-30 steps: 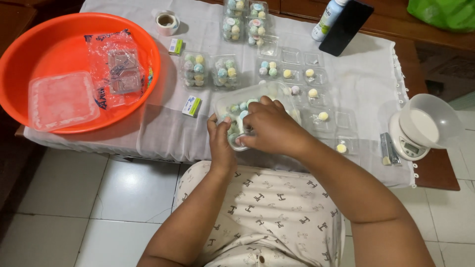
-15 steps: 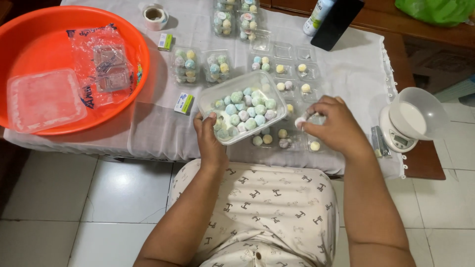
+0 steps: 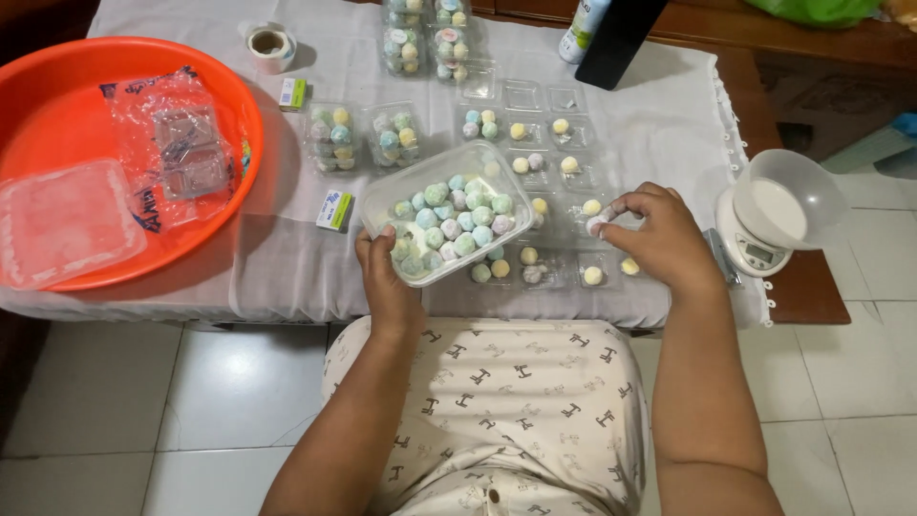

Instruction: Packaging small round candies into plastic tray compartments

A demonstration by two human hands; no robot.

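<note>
The right hand [image 3: 659, 239] pinches one small pale ball [image 3: 596, 225] over the clear compartment trays [image 3: 559, 177], while the left hand [image 3: 387, 277] grips the tub of pastel balls [image 3: 447, 222] tilted above the cloth-covered table [image 3: 659, 115], so this seems the sorting step, needing careful placement in a free cell.

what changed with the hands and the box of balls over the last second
The hands, together over the clear box of balls a second ago, have parted. The left hand now tips the box up at its near edge; the right hand moved right, pinching a pale ball over the small trays. The orange basin and kitchen scale stayed put.
</note>
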